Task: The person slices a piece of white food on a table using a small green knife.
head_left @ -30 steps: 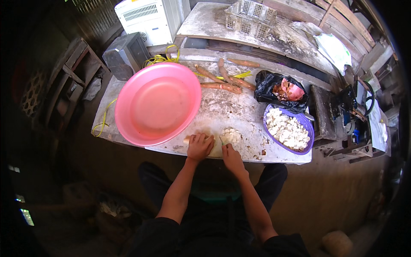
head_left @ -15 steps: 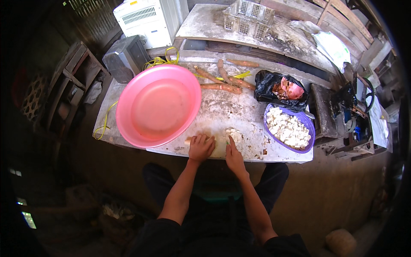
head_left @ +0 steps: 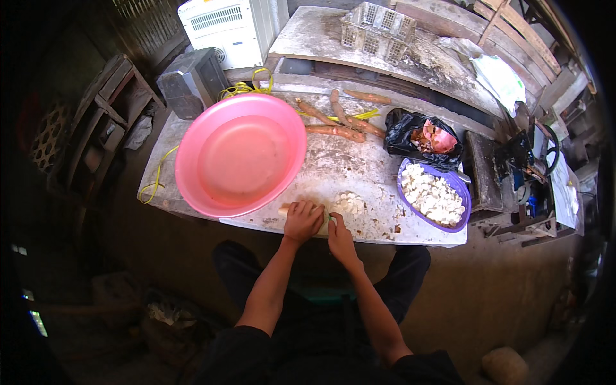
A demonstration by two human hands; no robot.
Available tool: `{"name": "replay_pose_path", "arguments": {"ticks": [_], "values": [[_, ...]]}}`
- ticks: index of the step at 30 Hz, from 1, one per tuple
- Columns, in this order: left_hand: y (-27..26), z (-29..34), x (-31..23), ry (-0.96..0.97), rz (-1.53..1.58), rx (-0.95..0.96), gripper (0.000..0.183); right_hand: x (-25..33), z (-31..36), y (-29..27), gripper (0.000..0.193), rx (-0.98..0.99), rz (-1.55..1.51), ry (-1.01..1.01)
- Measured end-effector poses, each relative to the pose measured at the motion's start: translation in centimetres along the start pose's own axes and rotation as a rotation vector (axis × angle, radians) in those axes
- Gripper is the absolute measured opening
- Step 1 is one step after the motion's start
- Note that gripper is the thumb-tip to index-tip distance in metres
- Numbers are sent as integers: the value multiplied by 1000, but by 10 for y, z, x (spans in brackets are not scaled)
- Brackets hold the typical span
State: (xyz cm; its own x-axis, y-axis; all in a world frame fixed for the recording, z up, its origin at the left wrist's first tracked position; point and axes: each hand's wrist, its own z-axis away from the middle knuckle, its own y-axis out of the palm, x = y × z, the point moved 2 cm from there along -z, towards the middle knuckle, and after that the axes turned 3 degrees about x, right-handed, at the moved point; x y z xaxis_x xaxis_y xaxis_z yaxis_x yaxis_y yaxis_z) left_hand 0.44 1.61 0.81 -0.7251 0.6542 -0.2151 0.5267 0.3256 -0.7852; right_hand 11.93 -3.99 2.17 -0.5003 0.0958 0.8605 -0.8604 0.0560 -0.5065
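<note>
Near the table's front edge, my left hand (head_left: 304, 219) is closed over a pale peeled root (head_left: 283, 210), which looks like cassava and shows at the hand's left side. My right hand (head_left: 340, 239) grips a knife (head_left: 330, 218) with a bit of green on it, close by the root's right end. Most of the blade is hidden. White round slices (head_left: 350, 203) lie loose just beyond the knife. A purple basket (head_left: 467, 204) at the right is heaped with similar white slices (head_left: 433, 196).
A big pink basin (head_left: 295, 151) with liquid stands on the left of the table (head_left: 378, 186). Unpeeled brown roots (head_left: 337, 133) lie at the back, with yellow strapping (head_left: 366, 115). Behind the basket sits a black plastic bag (head_left: 401, 138). A plastic crate (head_left: 375, 32) rests on the farther bench.
My right hand has moved left with the knife, nearer to my left hand. The loose slices show more fully now. My left hand stays on the root.
</note>
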Motion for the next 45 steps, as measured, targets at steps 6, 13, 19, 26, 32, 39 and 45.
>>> {"name": "replay_pose_path", "arguments": {"ticks": [6,13,19,26,32,39,45], "values": [[-1,-1,1,22,5,27,17,5,-1,2,20,20,-65,153],[-2,0,2,30,15,49,18,5,-4,3,24,54,117,131],[-3,0,4,30,18,66,17,6,-6,4,26,84,224,139],[-2,1,5,58,-1,80,19,17,-2,5,27,68,282,148],[-5,0,3,61,25,69,15,18,-2,3,27,88,311,159],[-6,2,4,60,7,90,18,23,-2,0,30,146,331,192],[0,3,6,27,17,106,18,13,-9,7,32,158,395,178]]}}
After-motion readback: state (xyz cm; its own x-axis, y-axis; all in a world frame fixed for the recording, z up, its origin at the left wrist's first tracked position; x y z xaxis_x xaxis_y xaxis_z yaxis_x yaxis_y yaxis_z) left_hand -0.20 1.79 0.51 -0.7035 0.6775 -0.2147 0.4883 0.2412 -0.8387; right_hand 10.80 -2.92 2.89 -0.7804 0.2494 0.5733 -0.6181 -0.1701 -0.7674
